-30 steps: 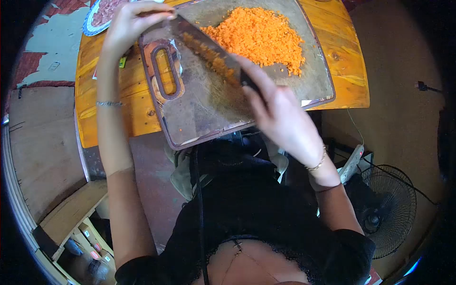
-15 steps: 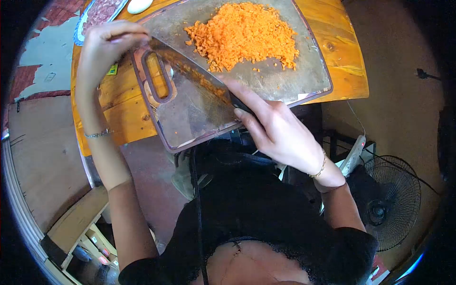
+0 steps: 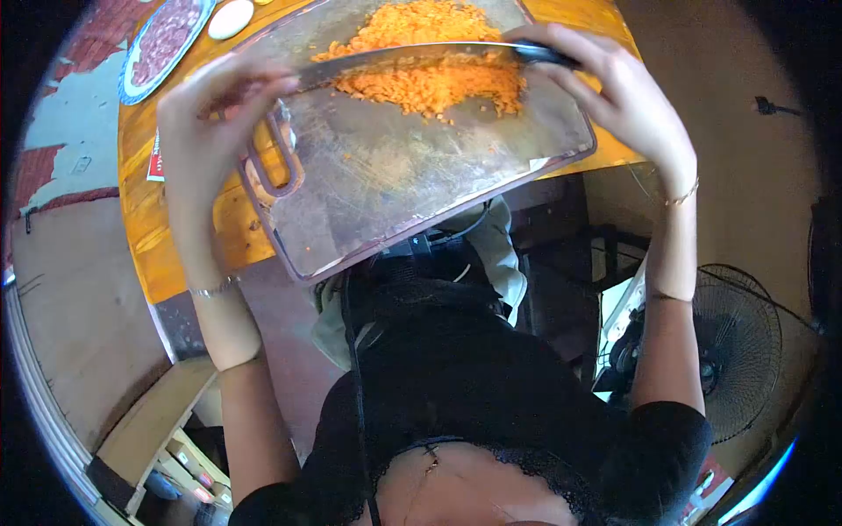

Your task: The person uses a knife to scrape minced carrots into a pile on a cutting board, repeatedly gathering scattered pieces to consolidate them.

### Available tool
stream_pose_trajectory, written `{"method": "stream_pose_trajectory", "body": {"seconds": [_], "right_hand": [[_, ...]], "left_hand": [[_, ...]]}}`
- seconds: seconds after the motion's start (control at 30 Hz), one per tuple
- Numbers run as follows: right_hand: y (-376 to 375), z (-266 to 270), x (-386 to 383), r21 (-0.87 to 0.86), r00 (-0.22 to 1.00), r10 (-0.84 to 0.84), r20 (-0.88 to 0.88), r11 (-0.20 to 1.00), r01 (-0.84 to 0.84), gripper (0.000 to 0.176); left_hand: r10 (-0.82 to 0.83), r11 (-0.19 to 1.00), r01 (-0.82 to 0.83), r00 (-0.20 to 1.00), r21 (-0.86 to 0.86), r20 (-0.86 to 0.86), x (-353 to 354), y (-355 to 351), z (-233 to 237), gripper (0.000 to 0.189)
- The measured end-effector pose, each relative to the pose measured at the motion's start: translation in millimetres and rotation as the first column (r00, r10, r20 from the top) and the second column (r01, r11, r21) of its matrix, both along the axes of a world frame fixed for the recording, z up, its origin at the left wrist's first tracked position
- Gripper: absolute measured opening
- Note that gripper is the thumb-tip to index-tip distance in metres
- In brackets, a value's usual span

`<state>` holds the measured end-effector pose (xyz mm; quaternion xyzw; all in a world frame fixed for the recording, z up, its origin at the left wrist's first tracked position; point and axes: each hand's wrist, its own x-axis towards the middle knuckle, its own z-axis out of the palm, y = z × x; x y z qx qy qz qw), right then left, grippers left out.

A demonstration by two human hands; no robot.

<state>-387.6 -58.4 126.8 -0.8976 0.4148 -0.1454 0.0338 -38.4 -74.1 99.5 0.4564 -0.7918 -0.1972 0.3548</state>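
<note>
A red-and-white packet (image 3: 156, 158) on the wooden table (image 3: 158, 241), left of the cutting board (image 3: 386, 171), carries some lettering, too small and blurred to read. The power strip (image 3: 624, 307), below and right of the board, shows no legible writing.

The chopped carrot (image 3: 438, 95) is heaped on the board's far part, with the knife (image 3: 373, 61) lying across it. The right hand (image 3: 624, 96), beyond the board's right side, is closed around the knife's black handle. The left hand (image 3: 210, 118), over the board's left edge near the handle slot, has its thumb and fingers at the blade's tip; whether they pinch it cannot be told.

Half a second ago the knife slanted over the board's nearer left area, bits of carrot clinging to its blade, and the right hand was above the near edge. Now the blade runs almost level over the heap, and the right hand is farther out. More of the plate (image 3: 132, 91) of minced meat (image 3: 167, 42) shows beyond the board's left corner, beside a white egg (image 3: 231, 18).
</note>
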Motion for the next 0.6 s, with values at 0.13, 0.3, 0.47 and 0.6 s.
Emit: {"method": "stream_pose_trajectory", "body": {"seconds": [0.13,0.3,0.47,0.6], "right_hand": [[1,3,-32,0.094,0.991,-0.127,-0.046,0.987,0.130,0.029],[27,-13,-28,0.047,0.912,-0.388,0.132,0.922,0.385,0.030],[53,-34,-14,0.090,0.796,-0.583,0.163,0.812,0.576,0.022],[62,-45,-4,0.154,0.721,-0.681,0.132,0.732,0.663,0.023]], "left_hand": [[-0.006,1.000,0.003,0.989,-0.022,-0.149,-30,22,-6,0.019],[0.045,0.999,-0.032,0.935,0.042,-0.353,-21,11,-11,0.026],[0.061,0.997,-0.043,0.947,0.063,-0.316,-13,7,-18,0.024],[0.065,0.994,-0.033,0.948,0.106,-0.311,-15,7,-23,0.021]]}}
